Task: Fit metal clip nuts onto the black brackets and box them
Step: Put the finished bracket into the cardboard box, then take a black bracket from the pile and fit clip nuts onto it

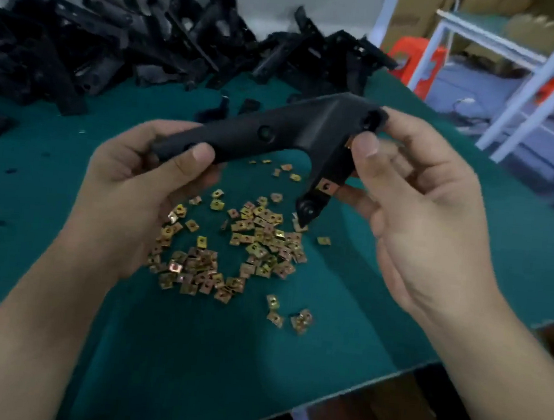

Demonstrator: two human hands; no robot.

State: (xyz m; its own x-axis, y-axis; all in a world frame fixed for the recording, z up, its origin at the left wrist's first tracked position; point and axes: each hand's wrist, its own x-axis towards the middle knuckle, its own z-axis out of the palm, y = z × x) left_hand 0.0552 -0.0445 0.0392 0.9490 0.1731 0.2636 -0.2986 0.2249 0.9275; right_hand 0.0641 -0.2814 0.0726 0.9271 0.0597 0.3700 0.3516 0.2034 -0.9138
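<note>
Black bracket point(275, 132) is up in front of me in the head view, held roughly level above the green bench point(189, 353) and clear of its surface. My left hand point(136, 191) wraps the long arm, fingers point(196, 156) curled round it with the thumb on top, which I'd say is there to steady the part. My right hand point(419, 215) pinches the forked end, thumb pressing beside the upper clip nut point(349, 144). It looks like I'm seating that one. The lower clip nut point(326, 187) already sits on the downward leg. Directly beneath, the loose clip nuts point(232, 249) lie scattered within easy reach, so the next one is only a short drop away. The heap of bare brackets point(116, 35) lines the far edge. No box shows clearly here, so boxing looks some way off.
</note>
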